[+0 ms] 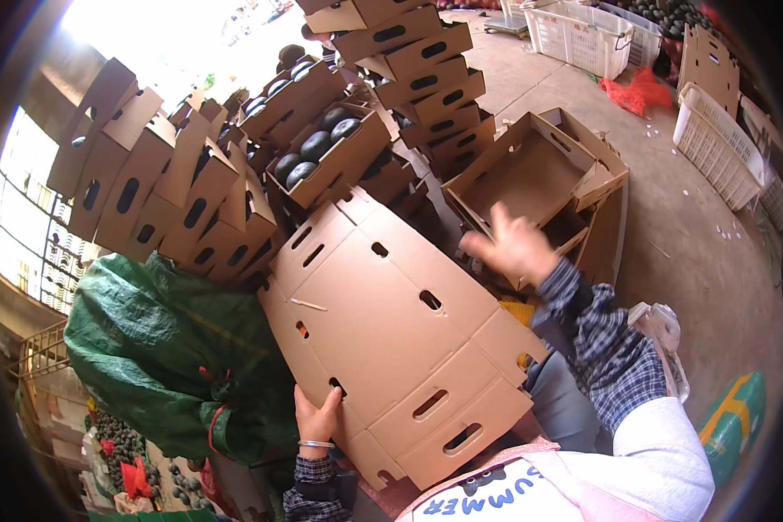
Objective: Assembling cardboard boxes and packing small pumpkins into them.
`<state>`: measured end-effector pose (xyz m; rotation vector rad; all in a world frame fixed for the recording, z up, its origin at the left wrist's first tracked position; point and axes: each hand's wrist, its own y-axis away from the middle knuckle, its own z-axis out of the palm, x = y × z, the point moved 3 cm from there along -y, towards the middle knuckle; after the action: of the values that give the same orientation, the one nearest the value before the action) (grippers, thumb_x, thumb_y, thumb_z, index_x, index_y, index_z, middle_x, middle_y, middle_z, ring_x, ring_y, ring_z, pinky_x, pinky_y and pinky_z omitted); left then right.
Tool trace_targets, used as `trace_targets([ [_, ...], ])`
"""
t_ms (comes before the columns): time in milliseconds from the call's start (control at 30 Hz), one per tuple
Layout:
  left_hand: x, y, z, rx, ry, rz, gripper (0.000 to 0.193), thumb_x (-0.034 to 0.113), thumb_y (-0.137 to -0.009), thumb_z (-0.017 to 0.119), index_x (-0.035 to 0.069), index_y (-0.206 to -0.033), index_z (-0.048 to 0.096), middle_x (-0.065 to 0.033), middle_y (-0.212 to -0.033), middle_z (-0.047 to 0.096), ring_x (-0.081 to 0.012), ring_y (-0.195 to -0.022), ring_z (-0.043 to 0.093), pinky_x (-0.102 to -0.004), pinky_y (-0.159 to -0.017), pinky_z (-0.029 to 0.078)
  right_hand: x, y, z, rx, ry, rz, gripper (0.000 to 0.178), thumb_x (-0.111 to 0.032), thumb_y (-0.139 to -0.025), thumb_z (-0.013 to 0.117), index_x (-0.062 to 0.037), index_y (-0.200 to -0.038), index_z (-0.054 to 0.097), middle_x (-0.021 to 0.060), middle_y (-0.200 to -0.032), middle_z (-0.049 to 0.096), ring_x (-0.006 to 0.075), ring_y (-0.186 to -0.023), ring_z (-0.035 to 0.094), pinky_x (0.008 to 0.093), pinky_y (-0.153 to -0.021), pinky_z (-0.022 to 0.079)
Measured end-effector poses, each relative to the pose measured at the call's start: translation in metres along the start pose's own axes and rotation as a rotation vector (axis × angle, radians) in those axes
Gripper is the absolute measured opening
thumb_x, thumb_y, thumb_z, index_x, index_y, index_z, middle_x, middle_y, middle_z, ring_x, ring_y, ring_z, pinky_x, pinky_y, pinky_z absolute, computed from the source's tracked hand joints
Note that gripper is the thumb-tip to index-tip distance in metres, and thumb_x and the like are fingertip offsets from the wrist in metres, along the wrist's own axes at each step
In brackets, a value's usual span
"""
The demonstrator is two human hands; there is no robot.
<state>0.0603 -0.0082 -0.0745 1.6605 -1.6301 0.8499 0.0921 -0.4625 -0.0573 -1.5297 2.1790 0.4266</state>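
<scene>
A large flat cardboard box blank [391,322] with hand slots and fold lines lies tilted in front of me. My left hand [316,416] grips its lower left edge, the thumb on top by a slot and the other fingers hidden underneath. A thin pale strip [308,304] rests on the cardboard. To the right, my right hand [515,248] is raised past the blank's right edge, slightly blurred, with its fingers apart and nothing in it. Just beyond that hand is an open, folded cardboard tray [531,165].
Cardboard trays [152,187] lean in stacks at the left, and another tall stack [426,78] rises ahead. Between them, a tray [344,170] holds dark round melons. A green tarp [165,339] bulges at my left. White plastic crates [722,148] stand at the right.
</scene>
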Motion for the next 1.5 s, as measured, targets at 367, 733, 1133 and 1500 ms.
trace_targets([
  [367, 0.058, 0.003, -0.015, 0.103, -0.378, 0.245, 0.062, 0.025, -0.070, 0.084, 0.000, -0.118, 0.054, -0.0159, -0.100, 0.061, -0.0325, -0.099, 0.054, -0.0412, -0.086, 0.047, -0.057, 0.059, 0.038, -0.219, 0.216, -0.294, 0.132, -0.076, -0.059, 0.070, 0.0148, -0.141, 0.021, 0.0232, -0.083, 0.068, 0.0331, -0.079, 0.070, 0.0372, -0.070, 0.058],
  [733, 0.023, -0.016, -0.020, 0.144, -0.518, 0.285, 0.068, 0.032, -0.065, 0.085, 0.003, -0.119, 0.057, -0.0183, -0.110, 0.053, -0.0357, -0.109, 0.044, -0.0455, -0.094, 0.040, -0.103, 0.097, 0.005, 0.084, 0.632, -0.376, 0.100, -0.046, -0.064, 0.083, 0.0019, -0.137, 0.034, 0.0104, -0.073, 0.062, 0.0273, -0.071, 0.066, 0.0332, -0.061, 0.056],
  [1133, 0.026, -0.026, -0.047, -0.171, 0.008, 0.190, 0.048, 0.008, -0.085, 0.070, 0.004, -0.129, 0.053, -0.0019, -0.093, 0.061, -0.0100, -0.083, 0.060, -0.0238, -0.072, 0.050, -0.082, 0.081, -0.042, -0.192, -0.720, -1.004, 0.021, -0.016, -0.082, 0.077, -0.0065, -0.082, 0.059, 0.0058, -0.088, 0.052, 0.0148, -0.075, 0.062, 0.0268, -0.057, 0.053],
  [1500, 0.063, -0.012, -0.066, -0.127, 0.793, 0.807, 0.028, 0.009, -0.094, 0.056, 0.004, -0.122, 0.054, -0.0141, -0.133, 0.049, -0.0239, -0.117, 0.052, -0.0359, -0.098, 0.046, -0.078, 0.090, -0.062, -0.107, -1.796, -0.134, 0.019, -0.026, -0.095, 0.063, -0.0117, -0.084, 0.057, 0.0010, -0.083, 0.064, 0.0075, -0.075, 0.062, 0.0252, -0.062, 0.054],
])
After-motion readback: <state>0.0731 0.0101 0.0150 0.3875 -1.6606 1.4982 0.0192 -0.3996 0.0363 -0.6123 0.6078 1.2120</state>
